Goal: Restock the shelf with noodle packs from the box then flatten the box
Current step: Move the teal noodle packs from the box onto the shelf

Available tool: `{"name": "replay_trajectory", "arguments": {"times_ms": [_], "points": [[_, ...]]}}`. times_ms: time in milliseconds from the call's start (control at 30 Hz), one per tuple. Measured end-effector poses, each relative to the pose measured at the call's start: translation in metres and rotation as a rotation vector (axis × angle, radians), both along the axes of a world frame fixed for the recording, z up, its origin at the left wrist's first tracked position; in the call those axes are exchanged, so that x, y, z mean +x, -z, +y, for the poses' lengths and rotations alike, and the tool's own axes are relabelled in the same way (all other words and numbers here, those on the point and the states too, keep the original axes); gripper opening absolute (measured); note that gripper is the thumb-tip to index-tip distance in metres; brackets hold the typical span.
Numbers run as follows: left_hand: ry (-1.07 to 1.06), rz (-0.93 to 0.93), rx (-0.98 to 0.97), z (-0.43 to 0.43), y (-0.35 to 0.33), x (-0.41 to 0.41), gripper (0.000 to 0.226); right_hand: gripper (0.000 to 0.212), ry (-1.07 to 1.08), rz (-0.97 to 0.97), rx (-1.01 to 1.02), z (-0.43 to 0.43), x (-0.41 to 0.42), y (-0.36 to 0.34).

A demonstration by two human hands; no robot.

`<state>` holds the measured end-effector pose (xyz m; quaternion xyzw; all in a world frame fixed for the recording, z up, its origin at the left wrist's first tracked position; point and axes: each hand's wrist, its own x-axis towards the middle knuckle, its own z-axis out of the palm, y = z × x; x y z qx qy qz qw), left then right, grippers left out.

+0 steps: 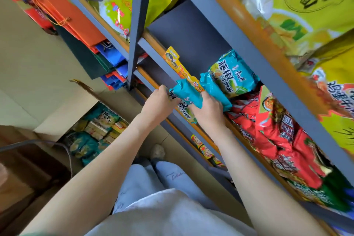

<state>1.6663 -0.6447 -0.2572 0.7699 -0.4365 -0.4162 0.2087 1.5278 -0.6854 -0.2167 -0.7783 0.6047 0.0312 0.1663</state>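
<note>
Above and to the right of your hands, the shelf rack [137,25] fills most of the view, with grey uprights and orange rails. Its upper level, high over your right hand, is crammed with big yellow-green bags [306,5]. On the level your hands reach into, a heap of red packs [268,132] lies just right of your right wrist and runs on down that level. Between the heap and your fingers, a teal noodle pack already shelved [231,74] leans against the red ones, its printed face towards you.

Below your left forearm, the cardboard box [63,119] stands on the floor with its flaps up. It holds more teal packs [86,143] lying over a layer of paler packets.

Far left of your left hand, orange paper bags [63,11] stand stacked on the next bay of shelving, with blue ones under them.

Your left hand [162,99] grips the near end of a teal noodle pack [188,94], fingers curled over it. Your right hand [208,109] holds the other end from underneath, its fingertips hidden behind the wrapper. The pack sits at the front rail of the shelf, just left of the shelved one. A yellow label strip [175,59] on that rail pokes out above your hands.
</note>
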Motion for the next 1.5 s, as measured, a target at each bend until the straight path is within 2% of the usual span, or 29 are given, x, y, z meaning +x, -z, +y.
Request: {"name": "replay_trajectory", "arguments": {"times_ms": [167, 367, 533, 667, 800, 900, 1033, 1200, 1300, 1433, 1500], "points": [[-0.023, 0.141, -0.054, -0.033, -0.034, -0.016, 0.047, 0.035, 0.122, -0.028, 0.005, -0.018, -0.014, -0.028], [0.139, 0.283, -0.182, -0.058, -0.043, -0.031, 0.045, 0.047, 0.215, -0.035, -0.048, -0.054, -0.036, -0.044], [0.249, 0.276, -0.197, -0.067, -0.037, -0.035, 0.065, 0.055, 0.288, -0.105, -0.045, -0.07, -0.042, -0.042], [0.318, 0.233, -0.152, -0.072, -0.032, -0.042, 0.066, 0.053, 0.268, -0.03, -0.055, -0.075, -0.04, -0.038], [0.298, 0.176, -0.09, -0.072, -0.022, -0.047, 0.052, 0.054, 0.136, 0.107, -0.122, -0.07, -0.033, -0.026], [0.262, 0.21, -0.089, -0.074, -0.02, -0.05, 0.046, 0.057, 0.122, 0.188, -0.182, -0.073, -0.035, -0.011], [0.107, 0.25, -0.142, -0.085, -0.026, -0.055, 0.032, 0.057, 0.091, 0.14, -0.212, -0.078, -0.039, -0.011], [0.054, 0.229, -0.161, -0.086, -0.021, -0.06, 0.022, 0.052, 0.028, 0.104, -0.292, -0.069, -0.045, -0.009], [0.008, 0.222, -0.226, -0.085, -0.019, -0.063, 0.025, 0.05, 0.009, 0.097, -0.383, -0.064, -0.049, -0.002], [-0.052, 0.215, -0.317, -0.087, -0.015, -0.072, 0.044, 0.048, -0.011, 0.107, -0.513, -0.056, -0.051, 0.007], [-0.081, 0.224, -0.324, -0.089, -0.01, -0.076, 0.047, 0.05, -0.012, 0.124, -0.511, -0.056, -0.051, 0.006]]}}
